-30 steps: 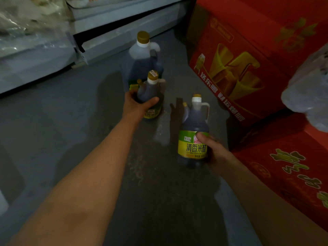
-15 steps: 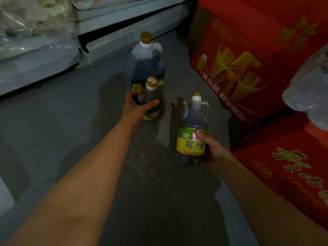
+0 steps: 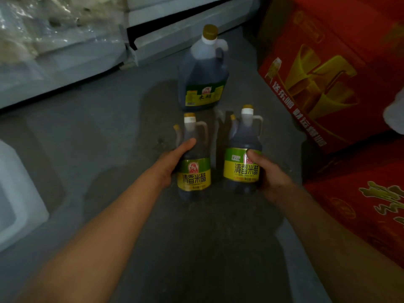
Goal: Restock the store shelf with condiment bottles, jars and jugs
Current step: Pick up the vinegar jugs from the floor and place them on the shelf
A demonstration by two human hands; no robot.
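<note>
Floor [image 3: 91, 136] is grey concrete, dim light. Far left edge: a white plastic container [image 3: 15, 193], only partly in frame. Upper left: a pale shelf base [image 3: 65, 68] with clear plastic-wrapped goods [image 3: 43, 22] on it, contents not readable.

Left hand [image 3: 172, 162] grips the left vinegar bottle [image 3: 194, 158] around its body, thumb across the dark shoulder above the green-yellow label, fingers hidden behind. Bottle is upright, dark liquid, white neck with gold cap, side handle on its right. Can't tell if its base is on the floor or just off it.

Large vinegar jug [image 3: 203, 71] stands on the floor behind both bottles, near the shelf base, untouched, gold cap, handle facing right, green label low on the body.

Right hand [image 3: 269, 173] grips the right vinegar bottle [image 3: 244, 154], thumb pressed on the label front, fingers wrapped around the far side. Upright, same label and cap, handle to the right. The two bottles sit just beside each other, narrow gap, not touching. Also can't tell if it's resting on the floor.

Right side: stacked red cartons [image 3: 328, 73] with gold print, close to the right bottle. White plastic bag [image 3: 393, 114] pokes in at the right edge.
</note>
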